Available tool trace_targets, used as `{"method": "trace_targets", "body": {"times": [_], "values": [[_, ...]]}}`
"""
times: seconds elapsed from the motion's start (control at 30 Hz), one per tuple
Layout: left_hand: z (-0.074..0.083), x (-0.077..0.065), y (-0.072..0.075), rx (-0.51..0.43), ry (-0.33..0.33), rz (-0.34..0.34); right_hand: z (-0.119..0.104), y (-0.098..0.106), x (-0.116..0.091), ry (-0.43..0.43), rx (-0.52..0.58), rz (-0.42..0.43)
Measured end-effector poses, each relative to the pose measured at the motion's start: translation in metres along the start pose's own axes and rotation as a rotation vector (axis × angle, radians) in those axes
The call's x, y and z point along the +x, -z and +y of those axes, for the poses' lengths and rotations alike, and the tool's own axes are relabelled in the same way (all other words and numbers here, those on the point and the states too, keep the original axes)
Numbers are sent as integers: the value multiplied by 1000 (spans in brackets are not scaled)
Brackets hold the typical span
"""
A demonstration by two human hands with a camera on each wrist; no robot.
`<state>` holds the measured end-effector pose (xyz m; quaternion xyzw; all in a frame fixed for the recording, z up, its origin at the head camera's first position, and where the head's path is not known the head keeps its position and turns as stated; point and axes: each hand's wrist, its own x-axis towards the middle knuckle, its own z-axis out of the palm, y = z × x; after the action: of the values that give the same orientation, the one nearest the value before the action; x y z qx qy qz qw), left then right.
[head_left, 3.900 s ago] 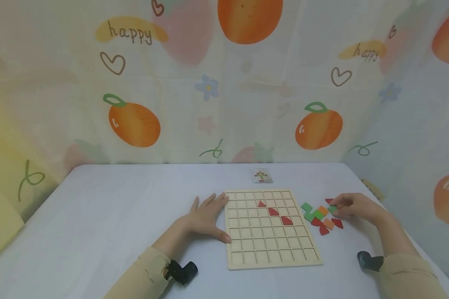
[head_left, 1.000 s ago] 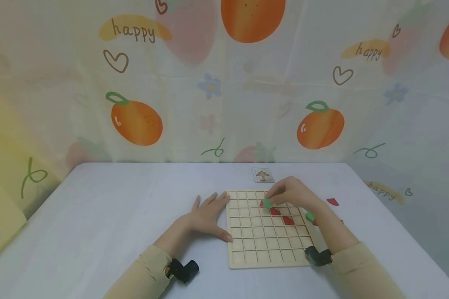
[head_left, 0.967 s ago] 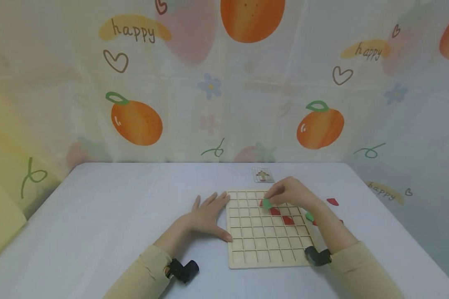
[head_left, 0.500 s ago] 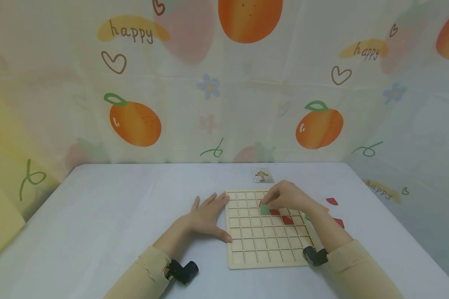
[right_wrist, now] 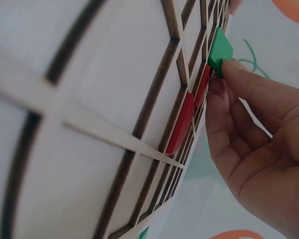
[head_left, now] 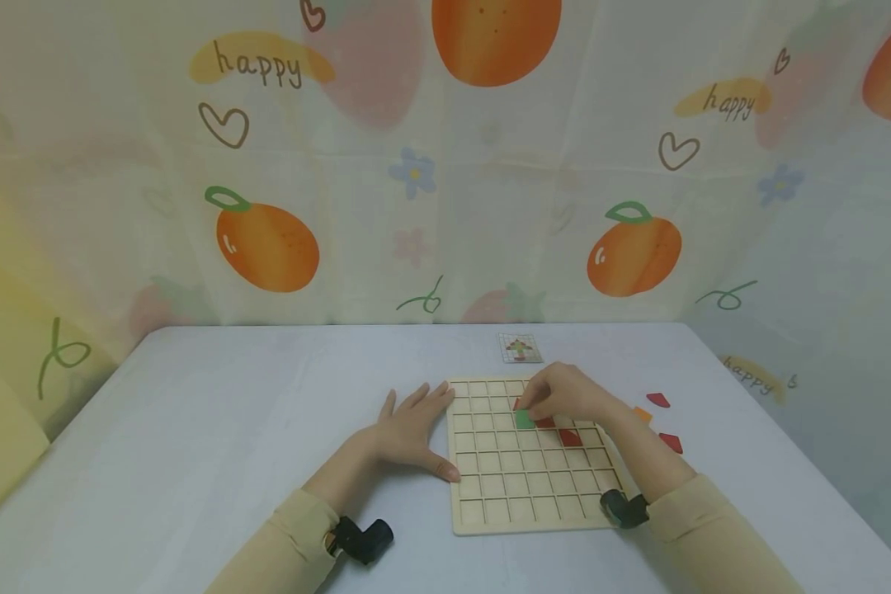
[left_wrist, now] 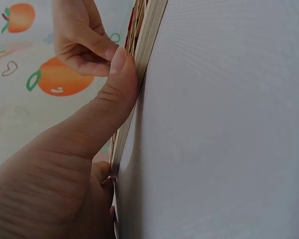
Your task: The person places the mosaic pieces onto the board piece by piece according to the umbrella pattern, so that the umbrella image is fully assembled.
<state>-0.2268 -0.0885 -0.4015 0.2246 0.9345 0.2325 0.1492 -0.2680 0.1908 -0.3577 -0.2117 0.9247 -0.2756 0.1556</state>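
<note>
A fruit-print curtain [head_left: 505, 235] hangs behind a white table [head_left: 230, 454], on which lies a gridded wooden board [head_left: 530, 510]. The person's left hand [head_left: 414, 433], fingers spread, rests against the board's left edge; the right hand [head_left: 568, 392] reaches over the board. A picture card [head_left: 520, 349] lies beyond it. Red pieces [head_left: 571, 438] sit in the grid; more lie rightward near an orange piece [head_left: 643, 415]. A green tile [head_left: 523, 419] is pinched between right thumb and fingers, beside the red pieces; whether it touches the board is hard to tell.
</note>
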Motion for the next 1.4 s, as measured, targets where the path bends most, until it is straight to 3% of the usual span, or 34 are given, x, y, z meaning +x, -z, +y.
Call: {"method": "trace_targets", "body": {"times": [0.37,0.63,0.87,1.2,1.4], "values": [[2,-1,0,11,-8,0,0,-2,2,7,-6,-4],[2,-1,0,2,-8,3,-1,0,1,-46,-8,23],[1,-2,0,6,-3,-5,9,12,-4,-4,-19,64],[1,-2,1,4,-3,-1,26,29,-11,-54,-2,105],[0,-1,0,6,1,1,39,36,-18,-128,-15,160]]}}
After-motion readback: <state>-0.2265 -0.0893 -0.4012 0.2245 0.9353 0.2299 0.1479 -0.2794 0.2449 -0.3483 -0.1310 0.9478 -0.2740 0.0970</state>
